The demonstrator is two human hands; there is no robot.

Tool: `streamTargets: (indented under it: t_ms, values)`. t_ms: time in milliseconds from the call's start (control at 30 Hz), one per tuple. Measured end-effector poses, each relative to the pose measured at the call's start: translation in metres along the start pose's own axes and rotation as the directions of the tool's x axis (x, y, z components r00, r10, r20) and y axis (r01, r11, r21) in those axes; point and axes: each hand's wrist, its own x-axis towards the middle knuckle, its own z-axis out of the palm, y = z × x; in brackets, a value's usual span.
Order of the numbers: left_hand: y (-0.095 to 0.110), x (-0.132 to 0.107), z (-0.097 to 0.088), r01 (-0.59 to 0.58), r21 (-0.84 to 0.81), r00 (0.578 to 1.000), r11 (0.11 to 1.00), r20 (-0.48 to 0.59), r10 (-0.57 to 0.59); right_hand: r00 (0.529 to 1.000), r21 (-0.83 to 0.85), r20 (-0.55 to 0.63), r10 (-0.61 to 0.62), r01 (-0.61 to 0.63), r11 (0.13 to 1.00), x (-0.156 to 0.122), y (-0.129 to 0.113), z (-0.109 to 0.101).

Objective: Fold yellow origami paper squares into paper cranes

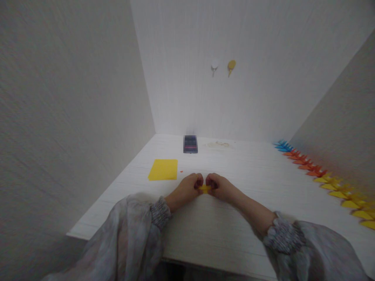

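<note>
Between my two hands is a small folded piece of yellow paper, held low over the white table. My left hand pinches its left end, with the fingers curled in. The right end is gripped by my right hand, its fingers curled the same way. Most of the folded paper is hidden behind the fingers, so its shape is hard to make out. A stack of square yellow paper sheets lies flat to the left of my left hand, and a tiny orange scrap is beside it.
Folded paper figures in blue, orange-red and yellow line the table's right side. A dark, blurred-out rectangular object stands at the back. White walls enclose the table; two hooks are on the back wall.
</note>
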Motion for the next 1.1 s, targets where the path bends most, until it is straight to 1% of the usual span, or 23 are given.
streamTargets:
  t_ms: [67,233,367,433,467,533,567,633,667,733,800,867,933,1000,1100]
  values:
    - [0.000,0.000,-0.001,0.008,-0.026,1.000,1.000,0.004,-0.008,1.000,0.021,0.025,0.007,-0.008,1.000,0.000,0.002,-0.002]
    - [-0.003,-0.001,-0.003,0.027,-0.083,0.998,0.996,0.053,-0.022,0.998,0.075,0.063,0.012,-0.017,0.997,-0.001,0.006,-0.005]
    - [-0.008,0.000,-0.001,0.015,-0.098,0.999,0.995,0.030,-0.012,0.996,0.150,0.083,-0.015,0.002,0.989,-0.004,0.011,-0.008]
    - [-0.011,0.001,0.001,-0.014,-0.102,1.000,0.995,0.023,0.016,0.997,0.183,0.043,-0.057,0.048,0.982,-0.007,0.014,-0.008]
    - [-0.011,0.001,0.001,-0.031,-0.103,0.999,0.994,0.018,0.033,0.996,0.172,0.008,-0.093,0.091,0.981,-0.009,0.015,-0.008]
    - [-0.012,0.000,0.002,-0.076,-0.097,0.997,0.992,0.009,0.077,0.980,0.082,-0.063,-0.189,0.194,0.978,-0.012,0.015,-0.005]
    - [-0.011,-0.001,0.001,-0.112,-0.088,0.994,0.990,0.010,0.113,0.968,0.019,-0.076,-0.239,0.241,0.970,-0.014,0.013,-0.004]
    - [-0.009,-0.004,0.000,-0.212,-0.044,0.977,0.976,0.023,0.213,0.952,-0.082,-0.092,-0.291,0.284,0.955,-0.017,0.008,0.000]
    - [-0.007,-0.006,-0.002,-0.276,-0.007,0.961,0.961,0.030,0.276,0.949,-0.118,-0.101,-0.298,0.286,0.951,-0.019,0.005,0.002]
    - [-0.002,-0.010,-0.005,-0.379,0.114,0.925,0.918,0.039,0.377,0.953,-0.175,-0.091,-0.290,0.271,0.946,-0.022,-0.003,0.005]
    - [0.002,-0.014,-0.007,-0.454,0.261,0.890,0.852,0.090,0.446,0.962,-0.216,-0.080,-0.260,0.238,0.947,-0.025,-0.009,0.007]
    - [0.006,-0.017,-0.009,-0.474,0.388,0.876,0.790,0.115,0.469,0.964,-0.241,-0.084,-0.254,0.228,0.944,-0.027,-0.010,0.006]
    - [0.008,-0.019,-0.010,-0.447,0.476,0.884,0.758,0.104,0.456,0.963,-0.240,-0.067,-0.263,0.240,0.941,-0.027,-0.007,0.003]
    - [0.008,-0.019,-0.010,-0.421,0.505,0.896,0.753,0.100,0.434,0.958,-0.208,-0.008,-0.286,0.279,0.938,-0.026,-0.001,-0.003]
    - [0.006,-0.018,-0.009,-0.423,0.473,0.899,0.773,0.111,0.423,0.935,-0.136,0.079,-0.345,0.353,0.926,-0.025,0.004,-0.011]
